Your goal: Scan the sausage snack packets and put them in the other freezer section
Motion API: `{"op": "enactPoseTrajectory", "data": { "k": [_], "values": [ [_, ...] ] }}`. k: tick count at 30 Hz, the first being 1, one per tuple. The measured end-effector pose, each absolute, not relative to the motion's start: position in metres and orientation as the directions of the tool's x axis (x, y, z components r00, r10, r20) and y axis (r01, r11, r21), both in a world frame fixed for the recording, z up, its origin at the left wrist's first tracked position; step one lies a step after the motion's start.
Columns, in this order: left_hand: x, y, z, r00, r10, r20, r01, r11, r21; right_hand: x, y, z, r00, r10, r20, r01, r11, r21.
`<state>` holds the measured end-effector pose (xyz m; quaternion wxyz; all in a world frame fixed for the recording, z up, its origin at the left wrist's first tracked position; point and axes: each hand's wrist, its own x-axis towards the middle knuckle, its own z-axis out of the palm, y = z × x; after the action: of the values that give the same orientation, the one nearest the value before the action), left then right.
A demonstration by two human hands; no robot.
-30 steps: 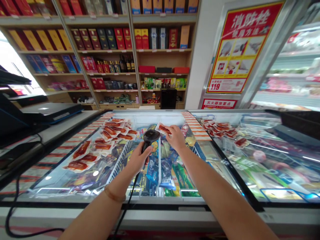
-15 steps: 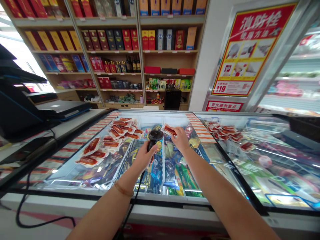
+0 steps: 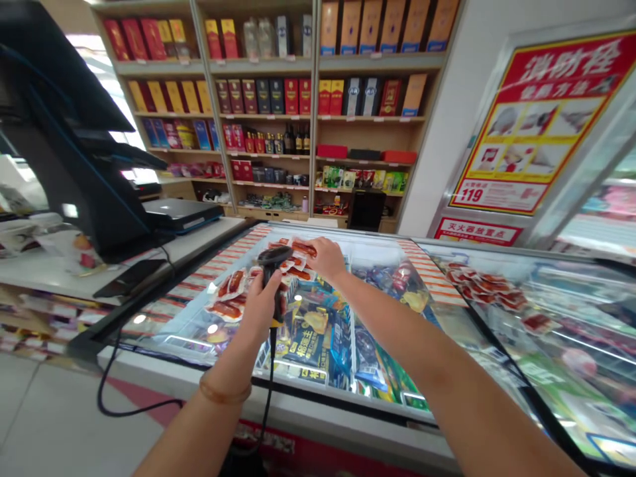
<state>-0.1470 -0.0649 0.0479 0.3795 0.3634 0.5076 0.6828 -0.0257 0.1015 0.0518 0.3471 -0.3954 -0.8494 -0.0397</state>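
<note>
Here, hands clasped on scanner [image 3: 272, 265], packet [image 3: 304, 249]

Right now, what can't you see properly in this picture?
Head view only:
- Writing on the red packet in the right hand: too small and blurred.
- Front of the scanner in the left hand: turned away.
- Poster: cut off by the right edge.
- Freezer snacks: hidden by glare.

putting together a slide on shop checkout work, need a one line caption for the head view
Left hand holds a corded barcode scanner while the right hand holds a red sausage packet over a glass-topped chest freezer.
</note>
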Motion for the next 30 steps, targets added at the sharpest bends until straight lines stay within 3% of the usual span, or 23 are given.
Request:
{"op": "enactPoseTrajectory", "data": {
  "k": [10,16,23,30],
  "values": [
    [-0.208,-0.085,0.046,-0.524,0.849,0.064,-0.143,-0.163,0.976,-0.109,0.116,0.044,-0.488,0.714,0.502,0.735,0.646,-0.205],
    [-0.19,-0.075,0.044,-0.496,0.865,0.079,-0.139,-0.169,0.976,-0.08,0.118,0.036,-0.41,0.676,0.612,0.713,0.656,-0.246],
    [-0.122,-0.047,0.04,-0.325,0.942,0.079,-0.158,-0.136,0.978,0.073,0.131,0.006,-0.269,0.698,0.664,0.815,0.532,-0.229],
    [-0.036,-0.021,0.03,-0.09,0.994,0.066,-0.182,-0.082,0.98,0.315,0.103,-0.039,0.081,0.725,0.684,0.951,0.15,-0.272]
  ]
}}
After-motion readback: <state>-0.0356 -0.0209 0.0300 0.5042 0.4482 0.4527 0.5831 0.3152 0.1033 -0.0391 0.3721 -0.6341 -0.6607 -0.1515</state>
